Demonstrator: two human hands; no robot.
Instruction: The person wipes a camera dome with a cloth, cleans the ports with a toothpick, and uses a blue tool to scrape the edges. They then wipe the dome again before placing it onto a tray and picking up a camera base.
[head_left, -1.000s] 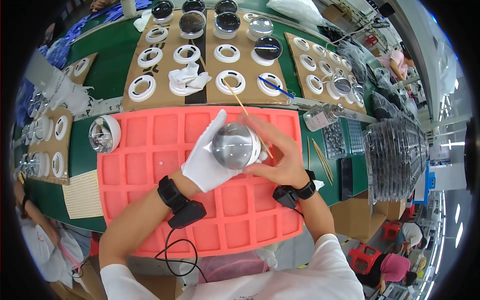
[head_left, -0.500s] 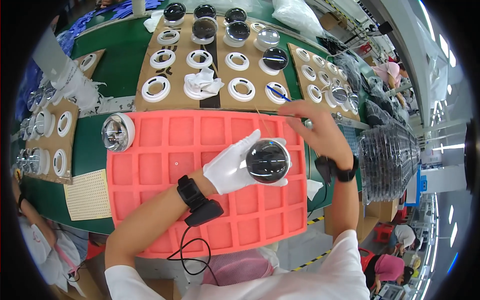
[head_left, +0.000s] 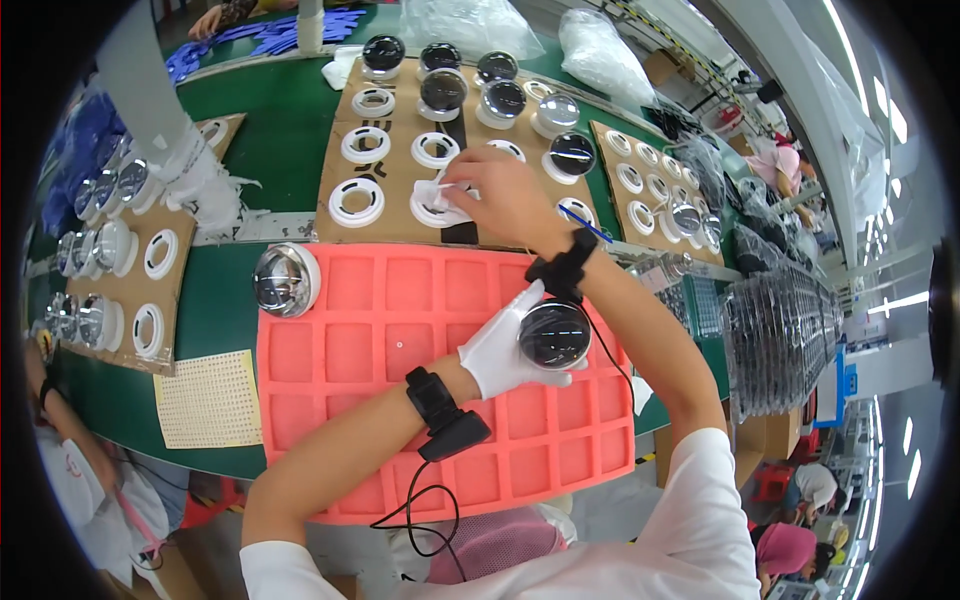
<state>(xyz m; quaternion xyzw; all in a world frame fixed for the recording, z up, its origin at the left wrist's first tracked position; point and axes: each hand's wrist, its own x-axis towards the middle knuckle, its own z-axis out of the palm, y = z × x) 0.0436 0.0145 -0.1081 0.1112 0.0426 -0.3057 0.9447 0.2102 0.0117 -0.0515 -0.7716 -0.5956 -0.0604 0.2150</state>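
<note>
In its white glove, my left hand [head_left: 500, 350] holds a dark, glossy dome [head_left: 556, 334] above a red foam tray [head_left: 400, 500]. Bare and reaching forward, my right hand [head_left: 508, 192] pinches a crumpled white wipe [head_left: 428, 194] on a white ring base in the board's front row. A blue stick [head_left: 585, 223] lies across the ring base to the right of that hand. One clear dome with a silvery inside [head_left: 285, 280] sits at the tray's far left corner.
A cardboard board [head_left: 335, 190] carries several white rings and dark domes. Similar boards stand at left [head_left: 180, 290] and right [head_left: 640, 170]. A dotted sticker sheet [head_left: 208, 400] lies left of the tray. Stacked clear plastic trays [head_left: 780, 340] stand at right. Black cables hang from both wristbands.
My right hand has moved left from near the blue stick to the white wipe and closed on it. My left hand still holds the dark dome. The whole view has shifted slightly.
</note>
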